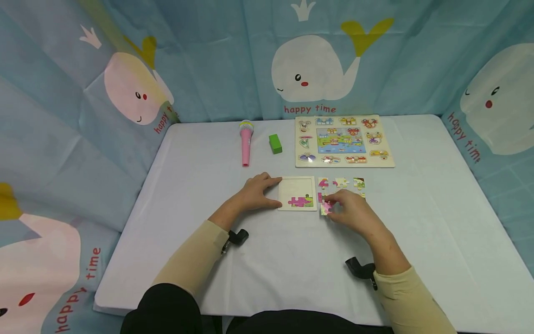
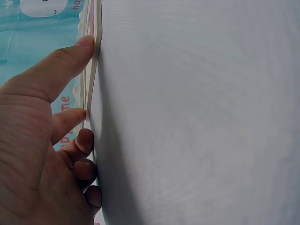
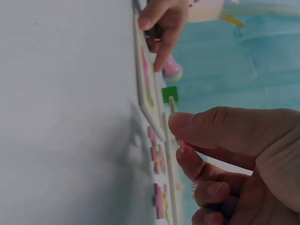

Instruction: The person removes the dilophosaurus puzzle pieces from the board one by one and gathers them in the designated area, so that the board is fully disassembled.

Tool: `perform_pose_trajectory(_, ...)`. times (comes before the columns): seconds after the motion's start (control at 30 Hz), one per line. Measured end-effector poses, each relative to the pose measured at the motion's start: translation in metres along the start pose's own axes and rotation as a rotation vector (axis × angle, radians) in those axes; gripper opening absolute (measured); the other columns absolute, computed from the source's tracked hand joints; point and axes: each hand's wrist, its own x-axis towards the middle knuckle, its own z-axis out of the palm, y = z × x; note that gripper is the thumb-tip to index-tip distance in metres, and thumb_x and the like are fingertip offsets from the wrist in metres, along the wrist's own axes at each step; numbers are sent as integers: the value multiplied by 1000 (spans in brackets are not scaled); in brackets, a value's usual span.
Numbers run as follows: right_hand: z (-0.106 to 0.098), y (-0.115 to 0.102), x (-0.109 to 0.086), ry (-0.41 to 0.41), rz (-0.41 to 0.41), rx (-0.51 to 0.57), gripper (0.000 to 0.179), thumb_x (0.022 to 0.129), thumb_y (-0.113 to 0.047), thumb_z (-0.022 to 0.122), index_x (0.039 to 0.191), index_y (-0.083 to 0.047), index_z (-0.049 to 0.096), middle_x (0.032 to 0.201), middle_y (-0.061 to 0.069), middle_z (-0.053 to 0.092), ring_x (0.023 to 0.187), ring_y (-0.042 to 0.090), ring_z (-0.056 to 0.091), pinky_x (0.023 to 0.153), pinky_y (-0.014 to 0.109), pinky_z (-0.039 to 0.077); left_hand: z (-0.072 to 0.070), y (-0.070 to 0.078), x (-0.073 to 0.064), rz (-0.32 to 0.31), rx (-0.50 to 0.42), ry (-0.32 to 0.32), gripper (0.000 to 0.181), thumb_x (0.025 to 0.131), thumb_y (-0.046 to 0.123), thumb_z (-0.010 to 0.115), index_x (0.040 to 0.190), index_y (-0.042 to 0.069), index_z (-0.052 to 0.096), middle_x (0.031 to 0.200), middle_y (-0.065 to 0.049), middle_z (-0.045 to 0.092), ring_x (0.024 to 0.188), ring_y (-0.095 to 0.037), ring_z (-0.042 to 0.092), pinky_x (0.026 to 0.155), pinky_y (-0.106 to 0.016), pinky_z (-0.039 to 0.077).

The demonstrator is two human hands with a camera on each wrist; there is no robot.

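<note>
A square wooden puzzle tray (image 1: 296,190) lies on the table, with a few joined pink and green pieces (image 1: 301,201) in its lower right part. My left hand (image 1: 259,191) touches the tray's left side, thumb near the lower corner and index finger near the upper one. In the left wrist view, that thumb (image 2: 70,63) rests against the tray's edge. My right hand (image 1: 352,211) pinches a pink and pale puzzle piece (image 1: 326,208) between thumb and fingers, just right of the tray. Several loose puzzle pieces (image 1: 341,182) lie there, some hidden behind this hand.
Behind the tray stand a pink toy microphone (image 1: 246,146) and a green block (image 1: 275,144). A larger wooden picture board (image 1: 344,163) lies at the back right. Blue whale-print cloth (image 1: 217,60) hangs round the white table (image 1: 275,264).
</note>
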Motion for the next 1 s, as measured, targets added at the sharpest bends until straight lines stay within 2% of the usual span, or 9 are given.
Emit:
perform_pose_trajectory(0.13, 6, 2, 2, -19, -2, -40, 38, 80, -4, 84, 116, 1, 75, 106, 13, 68, 98, 31, 61, 89, 51, 49, 0, 0, 0, -3, -2, -1, 86, 83, 53, 81, 156, 23, 47, 115, 1, 51, 107, -15, 46, 90, -37, 37)
perform_pose_trajectory(0.3, 12, 3, 4, -47, -18, -59, 36, 78, -5, 86, 113, 1, 76, 98, 9, 66, 89, 27, 60, 84, 48, 49, 0, 0, -1, -4, -4, 1, 85, 83, 53, 81, 156, 23, 47, 114, 1, 51, 106, -15, 46, 89, -36, 37)
perform_pose_trajectory(0.53, 15, 2, 5, -70, 3, -82, 37, 80, -7, 85, 114, 3, 75, 102, 12, 66, 93, 29, 62, 85, 49, 49, 0, -1, -1, -1, -9, 5, 85, 83, 53, 80, 156, 23, 48, 113, 2, 51, 106, -14, 46, 89, -36, 37)
perform_pose_trajectory(0.73, 11, 0, 6, -62, 16, -87, 44, 80, -13, 87, 120, 2, 73, 97, 8, 64, 87, 25, 57, 82, 46, 48, 0, 0, -1, 0, 2, 6, 86, 83, 54, 80, 156, 23, 47, 114, 1, 51, 105, -15, 46, 88, -36, 37)
perform_pose_trajectory(0.93, 3, -5, 10, -30, 7, -59, 44, 82, -13, 85, 121, 2, 72, 101, 10, 65, 93, 30, 59, 85, 48, 47, 0, 0, -1, -4, 0, 7, 85, 83, 54, 80, 156, 23, 47, 114, 1, 51, 105, -15, 45, 88, -36, 37)
perform_pose_trajectory(1.0, 1, -8, 12, -25, -3, -57, 43, 83, -13, 84, 121, 2, 72, 102, 11, 66, 100, 33, 60, 88, 50, 47, 0, -1, -1, -3, 1, 7, 86, 84, 54, 80, 156, 24, 47, 114, 1, 51, 105, -15, 45, 88, -35, 37)
